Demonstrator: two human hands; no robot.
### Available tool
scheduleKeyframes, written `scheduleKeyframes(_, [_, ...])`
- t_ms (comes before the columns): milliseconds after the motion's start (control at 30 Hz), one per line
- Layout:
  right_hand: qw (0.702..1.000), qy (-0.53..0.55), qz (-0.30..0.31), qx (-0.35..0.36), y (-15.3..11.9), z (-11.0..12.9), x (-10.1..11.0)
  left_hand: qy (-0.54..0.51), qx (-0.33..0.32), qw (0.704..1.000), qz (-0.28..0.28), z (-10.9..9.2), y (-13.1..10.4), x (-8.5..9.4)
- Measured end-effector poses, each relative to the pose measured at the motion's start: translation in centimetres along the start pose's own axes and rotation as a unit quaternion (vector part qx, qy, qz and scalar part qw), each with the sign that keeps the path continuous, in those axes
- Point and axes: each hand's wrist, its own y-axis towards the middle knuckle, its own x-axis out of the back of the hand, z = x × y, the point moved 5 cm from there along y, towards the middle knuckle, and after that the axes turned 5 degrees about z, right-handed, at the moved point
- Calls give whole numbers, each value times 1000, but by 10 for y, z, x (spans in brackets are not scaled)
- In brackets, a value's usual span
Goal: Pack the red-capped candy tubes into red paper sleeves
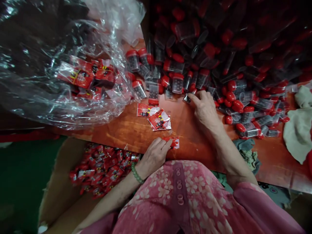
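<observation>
My left hand [156,152], a green bead bracelet at its wrist, is at the table's near edge. Its fingers are together on a small red printed packet [175,143], partly covering it. Farther forward, my right hand [206,107] has its thumb and index finger on a small transparent bottle [187,98] at the front of the bottle pile; its other fingers are curled. Between the hands and the pile, several flat red printed packets [158,119] lie overlapping on the table.
Many transparent red-capped bottles [177,84] are heaped at the back and right. A large clear plastic bag [102,107] holding red packets lies at left. Below the edge, a cardboard box [57,172] contains filled red packets [104,169]. Pale cloth [298,130] rests at right.
</observation>
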Motion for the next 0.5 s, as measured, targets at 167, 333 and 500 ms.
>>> scheduleKeyframes(167, [1000, -24, 14, 14, 16, -4, -7, -31, 5, 999, -19, 0, 1, 3])
scheduleKeyframes(333, [999, -24, 6, 48, -12, 3, 2, -44, 19, 999, -9, -1, 2, 2])
scheduleKeyframes(500, [991, 101, -56, 69, -59, 8, 13, -76, 59, 995, 2, 1, 8, 5])
